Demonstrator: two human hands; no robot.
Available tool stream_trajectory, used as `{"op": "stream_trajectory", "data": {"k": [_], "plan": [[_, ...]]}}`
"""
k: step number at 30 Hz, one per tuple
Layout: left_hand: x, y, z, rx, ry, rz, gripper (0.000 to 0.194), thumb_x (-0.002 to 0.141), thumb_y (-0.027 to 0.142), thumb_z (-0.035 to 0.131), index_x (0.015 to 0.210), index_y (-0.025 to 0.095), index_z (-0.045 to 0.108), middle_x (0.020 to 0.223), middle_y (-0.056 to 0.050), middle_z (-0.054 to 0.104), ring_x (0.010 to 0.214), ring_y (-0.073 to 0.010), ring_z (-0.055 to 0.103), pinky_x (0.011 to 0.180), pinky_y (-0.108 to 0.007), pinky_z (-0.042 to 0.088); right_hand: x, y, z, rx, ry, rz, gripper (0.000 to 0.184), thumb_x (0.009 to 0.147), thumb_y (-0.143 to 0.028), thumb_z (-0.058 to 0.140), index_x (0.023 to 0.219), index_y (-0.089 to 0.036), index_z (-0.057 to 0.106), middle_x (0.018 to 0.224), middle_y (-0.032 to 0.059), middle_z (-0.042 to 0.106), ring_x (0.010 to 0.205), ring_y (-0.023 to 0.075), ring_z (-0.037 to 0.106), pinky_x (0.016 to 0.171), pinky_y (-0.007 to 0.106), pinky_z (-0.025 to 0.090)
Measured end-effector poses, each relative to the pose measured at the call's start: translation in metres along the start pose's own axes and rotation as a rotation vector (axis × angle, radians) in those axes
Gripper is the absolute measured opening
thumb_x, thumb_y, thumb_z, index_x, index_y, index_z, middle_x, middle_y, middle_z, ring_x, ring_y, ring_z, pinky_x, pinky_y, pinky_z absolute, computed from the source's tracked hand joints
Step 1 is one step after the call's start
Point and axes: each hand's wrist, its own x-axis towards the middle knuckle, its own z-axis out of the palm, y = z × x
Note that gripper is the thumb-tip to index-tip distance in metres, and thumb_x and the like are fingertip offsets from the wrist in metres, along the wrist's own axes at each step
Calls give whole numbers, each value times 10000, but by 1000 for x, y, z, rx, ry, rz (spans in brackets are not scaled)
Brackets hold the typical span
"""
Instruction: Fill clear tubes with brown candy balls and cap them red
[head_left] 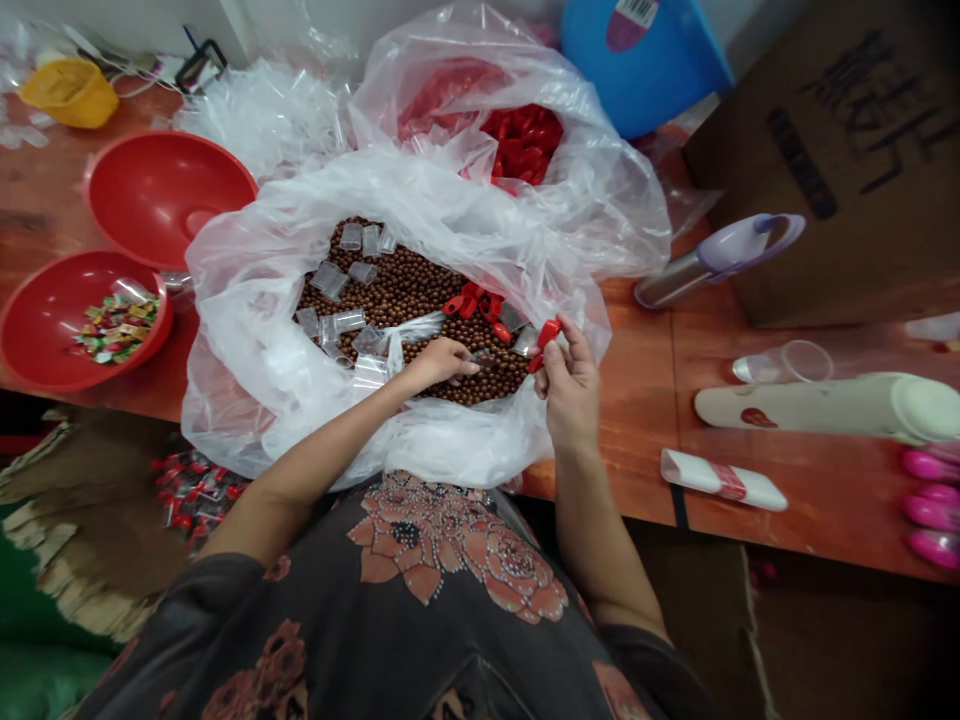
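The fingers point(576, 340) of the right hand point(574, 395) are closed in a pinch on a glossy red piece point(550, 331), small and rounded, above the near right edge of the brown beads point(420, 282). The left hand point(439, 364) is low over the beads, its fingers bent and drawn close together; a clear bit shows by their tips, but whether they grip it cannot be told.

The beads are small, smooth and round, a dense layer inside a crumpled, milky plastic bag point(255, 290). On them lie shiny red parts point(472, 300) in a loose cluster between the hands, and boxy, see-through plastic sleeves point(328, 280), mostly to the left.

Behind it, a thin, wrinkled clear bag point(615, 210) holds more glossy red pieces point(525, 142), beside a heap of clear plastic point(262, 115). Left of the beads' bag, two smooth red bowls sit on the reddish bench point(637, 400); the nearer bowl point(41, 320) contains small multicoloured packets point(120, 328). To the right are a metal-bodied flask point(675, 285) with a pale lilac top and a long, off-white bottle point(810, 405) lying down.
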Motion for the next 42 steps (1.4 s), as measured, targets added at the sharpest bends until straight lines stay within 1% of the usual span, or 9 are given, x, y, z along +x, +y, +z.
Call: {"op": "stream_trajectory", "data": {"k": [4,9,12,16,23,28,32,38,42], "plan": [[7,-7,6,-257,-29,45,173,669,160,808,753,96,670,688,1,626,613,-89,572,625,-266,561,-6,6,-10,45,-7,76,570,983,-504,373,1531,-390,265,980,16,684,482,90,457,428,242,390],[0,-8,4,-397,-58,60,267,661,165,827,853,97,654,779,-10,651,701,-96,599,689,-277,556,-9,13,-11,73,5,118,549,954,-434,477,1489,-346,389,990,24,686,533,90,506,480,245,468],[-16,-4,-2,-450,-92,86,318,669,215,835,898,109,641,836,-23,675,773,-113,627,750,-296,548,-11,11,-10,16,3,77,476,946,-436,507,1402,-299,527,996,35,714,757,147,638,698,318,566],[-42,0,-10,-503,-151,114,401,681,285,835,994,129,638,930,-50,698,832,-134,654,798,-316,542,-10,6,-5,-3,-62,20,393,920,-456,567,1260,-281,654,998,34,739,983,205,670,959,449,525],[-70,1,-12,-415,-40,198,427,721,299,784,1094,152,639,1091,-99,706,906,-167,664,800,-320,541,-5,-6,13,55,-213,44,376,928,-428,554,1264,-292,654,957,28,752,892,184,702,879,409,573],[-75,0,-15,-400,-4,208,434,725,297,772,1115,142,662,1098,-108,714,929,-182,670,819,-330,540,-6,-17,22,34,-234,-30,321,906,-388,592,1196,-296,694,1211,25,718,1117,204,663,1032,453,501],[-76,-1,-14,-383,40,214,412,718,265,773,1094,127,676,1073,-106,723,911,-176,673,839,-337,532,-8,-21,26,29,-234,-69,324,907,-367,605,1213,-297,686,1236,21,710,1150,200,653,1070,463,472],[-79,0,-13,-388,-25,202,417,719,255,774,1111,136,698,1062,-101,732,888,-168,672,829,-331,535,-8,-23,25,-80,-264,-167,286,928,-351,576,1181,-310,705,1180,22,731,1079,197,675,1010,454,516],[-80,1,-13,-553,-110,152,412,706,261,788,1089,134,707,986,-89,738,814,-143,675,826,-331,538,-8,-24,23,-85,-241,-180,278,927,-347,580,1170,-316,711,1151,23,740,1049,200,683,982,453,531]]}}
